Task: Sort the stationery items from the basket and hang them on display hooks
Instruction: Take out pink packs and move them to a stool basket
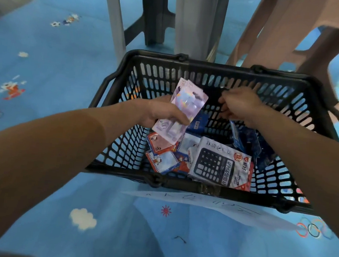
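The purple packet is held above the black basket, its long axis running away from the person with the far end tipped slightly right, and the left hand grips its near half, thumb curled over the front. The right hand hangs inside the basket near the far wall with fingers curled narrow; whether they pinch anything cannot be told. Below lie blue packets, a calculator box and cartoon packets.
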The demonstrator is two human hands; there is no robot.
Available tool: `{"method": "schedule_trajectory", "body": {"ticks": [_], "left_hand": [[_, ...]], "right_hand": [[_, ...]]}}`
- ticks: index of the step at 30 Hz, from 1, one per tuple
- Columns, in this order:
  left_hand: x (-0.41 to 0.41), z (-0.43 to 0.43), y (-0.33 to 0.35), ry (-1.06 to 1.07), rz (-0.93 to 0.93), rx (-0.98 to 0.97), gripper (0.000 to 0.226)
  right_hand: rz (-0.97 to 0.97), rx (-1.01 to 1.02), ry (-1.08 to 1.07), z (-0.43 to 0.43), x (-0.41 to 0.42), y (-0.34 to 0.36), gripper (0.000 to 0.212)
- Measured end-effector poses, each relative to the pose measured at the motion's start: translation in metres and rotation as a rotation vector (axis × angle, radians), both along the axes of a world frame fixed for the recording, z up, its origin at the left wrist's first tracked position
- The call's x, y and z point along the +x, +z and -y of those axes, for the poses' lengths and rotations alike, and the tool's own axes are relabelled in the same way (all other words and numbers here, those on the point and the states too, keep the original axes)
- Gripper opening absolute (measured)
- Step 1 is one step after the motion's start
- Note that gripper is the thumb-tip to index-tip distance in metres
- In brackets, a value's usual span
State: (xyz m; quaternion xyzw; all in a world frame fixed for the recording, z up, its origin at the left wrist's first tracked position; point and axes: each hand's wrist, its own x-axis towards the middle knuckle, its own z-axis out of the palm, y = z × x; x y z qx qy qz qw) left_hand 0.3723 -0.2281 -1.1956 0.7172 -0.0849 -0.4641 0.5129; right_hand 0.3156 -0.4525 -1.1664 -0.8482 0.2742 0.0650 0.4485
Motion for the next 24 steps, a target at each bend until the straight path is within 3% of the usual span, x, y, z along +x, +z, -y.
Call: {"method": "schedule_trajectory", "body": {"ticks": [4, 7, 10, 15, 18, 24], "left_hand": [[-0.003, -0.013, -0.010, -0.180, 0.122, 0.236, 0.040], [-0.004, -0.011, -0.011, -0.152, 0.176, 0.259, 0.046], [-0.005, -0.004, -0.010, -0.109, 0.166, 0.231, 0.040], [-0.007, 0.000, -0.011, -0.069, 0.150, 0.196, 0.041], [-0.007, -0.002, -0.008, -0.058, 0.144, 0.167, 0.042], [-0.006, -0.007, 0.001, 0.020, 0.143, 0.143, 0.036]], "right_hand": [[-0.221, -0.576, 0.438, 0.031, -0.020, -0.013, 0.034], [-0.553, -0.681, 0.741, 0.034, -0.037, -0.032, 0.051], [-0.722, -0.699, 0.828, 0.037, -0.047, -0.040, 0.048], [-0.377, -0.951, 0.675, 0.050, -0.048, -0.030, 0.020], [-0.246, -0.817, 0.487, 0.068, -0.051, -0.020, 0.019], [-0.286, -0.693, 0.420, 0.084, -0.064, -0.017, 0.019]]}}
